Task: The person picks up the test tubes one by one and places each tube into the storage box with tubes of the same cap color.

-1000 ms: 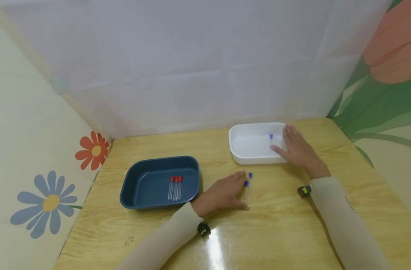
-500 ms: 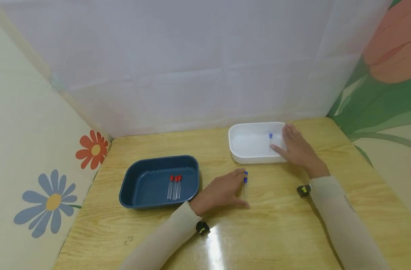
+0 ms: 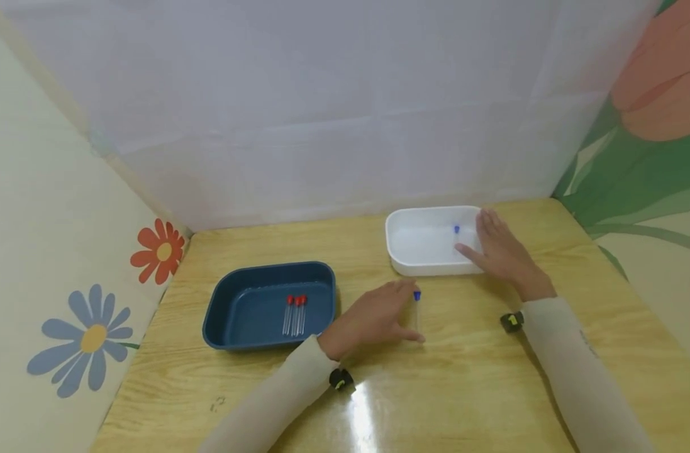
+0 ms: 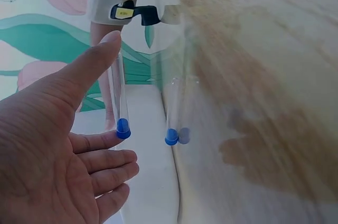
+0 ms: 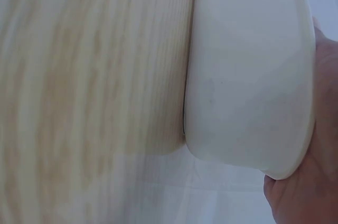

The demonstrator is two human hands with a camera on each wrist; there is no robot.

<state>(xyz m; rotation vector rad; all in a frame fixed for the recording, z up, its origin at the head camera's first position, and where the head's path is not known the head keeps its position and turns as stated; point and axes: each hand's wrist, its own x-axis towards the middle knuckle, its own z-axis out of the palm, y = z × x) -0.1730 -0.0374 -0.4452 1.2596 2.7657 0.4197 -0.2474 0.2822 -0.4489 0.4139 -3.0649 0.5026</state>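
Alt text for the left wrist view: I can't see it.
The left hand's grip holds a slim clear blue-capped tube by its ends, above the wood-grain table. A second such tube lies on it; a white rounded tray stands beyond.

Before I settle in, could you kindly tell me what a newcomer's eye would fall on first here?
Probably the red-capped tubes lying in the dark blue tray, left of centre in the head view. Next might come the left hand, near the middle, pinching a blue-capped tube, then the big painted flowers on the wall at far left.
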